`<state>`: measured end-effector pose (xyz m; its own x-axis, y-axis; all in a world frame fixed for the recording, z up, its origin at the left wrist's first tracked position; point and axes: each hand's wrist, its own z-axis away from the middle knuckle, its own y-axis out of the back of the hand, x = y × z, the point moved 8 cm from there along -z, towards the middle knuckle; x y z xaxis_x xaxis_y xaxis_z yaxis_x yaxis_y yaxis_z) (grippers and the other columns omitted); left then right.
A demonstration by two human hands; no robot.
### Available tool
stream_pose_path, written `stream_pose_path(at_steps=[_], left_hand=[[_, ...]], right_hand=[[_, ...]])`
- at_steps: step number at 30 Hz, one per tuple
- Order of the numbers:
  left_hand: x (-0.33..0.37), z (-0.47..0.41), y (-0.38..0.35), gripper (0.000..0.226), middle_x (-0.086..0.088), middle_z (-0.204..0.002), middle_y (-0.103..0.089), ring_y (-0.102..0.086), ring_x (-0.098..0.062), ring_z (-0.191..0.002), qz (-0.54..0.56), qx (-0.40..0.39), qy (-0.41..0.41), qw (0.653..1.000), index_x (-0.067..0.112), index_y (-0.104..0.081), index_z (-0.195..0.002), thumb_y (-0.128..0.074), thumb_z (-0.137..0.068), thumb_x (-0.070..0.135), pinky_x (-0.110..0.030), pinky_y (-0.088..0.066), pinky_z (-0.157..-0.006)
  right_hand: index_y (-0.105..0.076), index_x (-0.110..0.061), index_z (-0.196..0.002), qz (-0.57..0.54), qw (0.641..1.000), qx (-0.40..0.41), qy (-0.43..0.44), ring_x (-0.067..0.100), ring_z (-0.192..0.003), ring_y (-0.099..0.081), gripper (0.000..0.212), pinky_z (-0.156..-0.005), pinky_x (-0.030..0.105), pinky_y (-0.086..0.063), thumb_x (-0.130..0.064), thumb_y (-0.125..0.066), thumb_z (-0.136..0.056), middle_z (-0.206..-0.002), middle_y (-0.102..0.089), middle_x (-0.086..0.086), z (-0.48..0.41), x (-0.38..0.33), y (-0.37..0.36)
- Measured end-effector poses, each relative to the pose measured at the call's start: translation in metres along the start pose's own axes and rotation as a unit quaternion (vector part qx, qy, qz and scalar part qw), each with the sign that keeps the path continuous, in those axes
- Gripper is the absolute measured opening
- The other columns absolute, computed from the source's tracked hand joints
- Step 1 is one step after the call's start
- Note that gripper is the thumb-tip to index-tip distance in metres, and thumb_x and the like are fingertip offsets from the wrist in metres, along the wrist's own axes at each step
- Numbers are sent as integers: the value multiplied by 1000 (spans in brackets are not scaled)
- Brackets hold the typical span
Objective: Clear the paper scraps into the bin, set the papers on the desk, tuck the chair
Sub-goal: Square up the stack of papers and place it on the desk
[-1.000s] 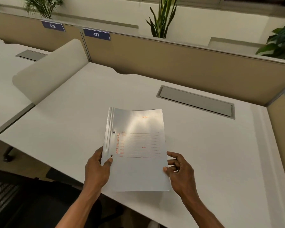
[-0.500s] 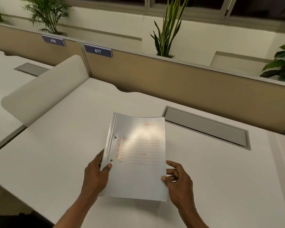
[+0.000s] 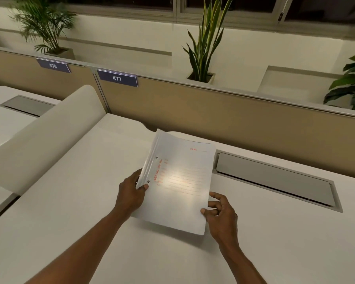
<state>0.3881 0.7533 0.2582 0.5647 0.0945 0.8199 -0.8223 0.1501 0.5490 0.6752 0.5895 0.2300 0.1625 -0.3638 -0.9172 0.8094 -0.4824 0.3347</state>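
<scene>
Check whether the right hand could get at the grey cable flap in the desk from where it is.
Probably yes. The right hand grips the white file folder at its right edge, and the cable flap lies just beyond it with only bare desk between; it would have to let go first.

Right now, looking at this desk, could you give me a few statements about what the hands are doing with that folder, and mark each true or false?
1. Both hands hold the folder. True: the left hand grips its left edge and the right hand its lower right edge.
2. The folder lies flat on the desk. False: its far end tilts up, off the desk.
3. The label on the partition behind reads 477. True.
4. The folder's print is blue. False: the lines and lettering are orange-red.
5. The folder covers the grey hatch. False: the hatch lies to its right, uncovered.
</scene>
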Motion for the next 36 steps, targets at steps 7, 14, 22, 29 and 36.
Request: stream_pose_path(at_steps=[7, 14, 22, 29, 36], left_hand=[[11, -80, -18, 57, -4, -123, -77, -68, -25, -101, -50, -16, -27, 998, 30, -63, -145, -72, -92, 11, -35, -52, -90], [7, -126, -48, 58, -11, -131, -74, -69, -36, -111, -66, -16, -12, 998, 24, -59, -150, -75, -95, 16, -54, -57, -103], [-1, -152, -67, 56, -15, -129, -74, -69, -36, -114, -89, -2, -6, 996, 16, -62, -146, -78, -93, 17, -51, -56, -105], [-19, -157, -74, 55, -14, -130, -67, -66, -36, -119, -132, 20, 0, 991, 12, -65, -142, -81, -91, 21, -53, -51, -109], [-14, -163, -77, 40, -9, -128, -67, -65, -34, -117, -160, 21, -32, 986, 12, -75, -129, -81, -90, 14, -49, -53, -102]], right_hand=[[-64, -28, -127, 15, 1000, 19, -12, 6, -77, -76, 54, -73, 23, -56, -5, -86, -83, -97, -79, -8, -62, -5, -23], [-62, -26, -129, 47, 998, 32, -27, 7, -80, -75, 55, -69, 19, -51, -6, -85, -84, -98, -78, -8, -105, 2, -33], [-64, -23, -129, 85, 994, 54, -35, 15, -88, -76, 54, -78, 27, -52, -7, -86, -83, -100, -80, -7, -126, 20, -41], [-68, -18, -133, 126, 990, 53, -19, 14, -83, -70, 55, -80, 27, -53, -5, -86, -83, -93, -73, -5, -125, 30, -47], [-68, -18, -133, 205, 977, 56, -3, -3, -68, -53, 50, -62, 6, -35, -1, -79, -87, -101, -57, -5, -131, 24, -51]])
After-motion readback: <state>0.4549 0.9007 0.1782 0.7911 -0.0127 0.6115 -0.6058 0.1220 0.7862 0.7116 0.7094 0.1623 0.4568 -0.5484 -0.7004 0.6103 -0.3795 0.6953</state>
